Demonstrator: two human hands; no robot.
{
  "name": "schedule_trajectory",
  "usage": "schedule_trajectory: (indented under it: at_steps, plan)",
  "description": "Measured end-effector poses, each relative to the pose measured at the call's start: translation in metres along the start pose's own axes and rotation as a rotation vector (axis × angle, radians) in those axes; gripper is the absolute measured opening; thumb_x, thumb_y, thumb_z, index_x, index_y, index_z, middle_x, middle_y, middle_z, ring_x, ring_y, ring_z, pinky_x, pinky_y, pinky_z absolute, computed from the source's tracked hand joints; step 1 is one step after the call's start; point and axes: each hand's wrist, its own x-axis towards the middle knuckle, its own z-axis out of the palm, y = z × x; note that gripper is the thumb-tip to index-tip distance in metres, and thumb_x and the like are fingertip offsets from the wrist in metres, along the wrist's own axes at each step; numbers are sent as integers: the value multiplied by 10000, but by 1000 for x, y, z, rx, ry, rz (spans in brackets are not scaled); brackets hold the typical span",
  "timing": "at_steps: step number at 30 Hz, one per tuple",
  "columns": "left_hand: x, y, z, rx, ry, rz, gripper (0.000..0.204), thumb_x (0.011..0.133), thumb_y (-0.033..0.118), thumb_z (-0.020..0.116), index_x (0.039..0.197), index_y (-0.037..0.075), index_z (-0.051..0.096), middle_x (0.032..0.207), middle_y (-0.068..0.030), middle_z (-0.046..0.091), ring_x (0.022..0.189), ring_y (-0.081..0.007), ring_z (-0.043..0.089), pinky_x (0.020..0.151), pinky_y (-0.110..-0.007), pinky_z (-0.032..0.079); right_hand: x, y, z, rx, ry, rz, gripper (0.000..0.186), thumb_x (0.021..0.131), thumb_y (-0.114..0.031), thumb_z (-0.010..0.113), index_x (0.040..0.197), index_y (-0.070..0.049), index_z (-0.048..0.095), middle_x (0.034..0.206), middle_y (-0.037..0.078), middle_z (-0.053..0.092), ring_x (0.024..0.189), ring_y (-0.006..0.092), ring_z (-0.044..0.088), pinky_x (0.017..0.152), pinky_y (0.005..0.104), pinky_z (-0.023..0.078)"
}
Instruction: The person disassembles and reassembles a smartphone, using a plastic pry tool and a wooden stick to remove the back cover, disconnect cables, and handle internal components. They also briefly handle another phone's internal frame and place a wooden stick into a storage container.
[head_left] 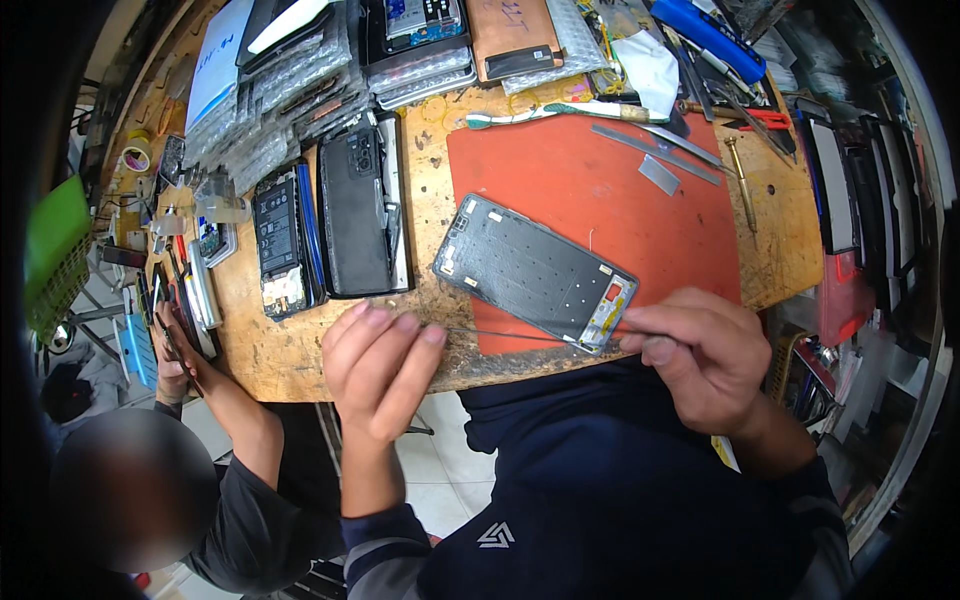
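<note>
A dark phone screen panel [535, 265] lies tilted on the orange-red mat [600, 190], its back side up, with small pale pads along the edges. A yellow and white strip with a red square crosses its lower right end. My right hand [705, 350] pinches that end at the corner between thumb and fingers. My left hand [385, 370], in front of the table edge, has its fingers closed on a thin, dark metal rod-like tool [495, 332]. The tool's far end reaches the panel's lower corner; its exact tip is hard to make out.
Left of the mat lie a black phone back [355, 210] and an opened phone with battery [280, 235]. Bubble-wrapped packets [290, 100] are stacked behind. Metal strips [655, 150], a brass screwdriver [741, 185] and a toothbrush [560, 113] lie around. A co-worker's hands [180, 350] hold a phone at left.
</note>
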Motion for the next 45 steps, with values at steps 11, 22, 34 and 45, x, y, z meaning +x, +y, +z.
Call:
schedule_trajectory:
  at_steps: [11, 22, 34, 45]
  plan:
    - [-26, 45, 31, -229, 393, -567, 392, 1143, 354, 590, 910, 41, 625, 523, -14, 448, 837, -293, 707, 1195, -651, 388, 4, 12, -44, -913, 115, -425, 433, 766, -101, 893, 1185, -30, 811, 1015, 78, 709, 839, 249, 658, 669, 365, 510]
    - [-12, 51, 33, -106, 103, -459, 126, 1062, 58, 615, 1172, 6, 651, 809, -82, 703, 977, -302, 714, 1143, -579, 437, -18, 38, -79, -827, 86, -38, 878, 737, -262, 952, 1485, 26, 593, 1330, 185, 667, 1178, 374, 623, 1009, 498, 486]
    - [-9, 57, 46, -84, 181, -542, 287, 863, -145, 614, 1098, -6, 702, 1059, -158, 674, 1043, -381, 668, 985, -493, 540, -7, 49, -83, -763, -73, 51, 1040, 746, -267, 957, 1611, 31, 464, 1414, 209, 650, 1298, 397, 589, 1144, 495, 415]
    - [-11, 52, 50, -73, 150, -489, 257, 839, -104, 645, 1065, -7, 718, 1043, -155, 680, 1022, -371, 661, 961, -481, 514, -2, 42, -82, -847, -57, -139, 951, 707, -250, 939, 1527, 41, 554, 1263, 164, 661, 1138, 337, 626, 981, 471, 467]
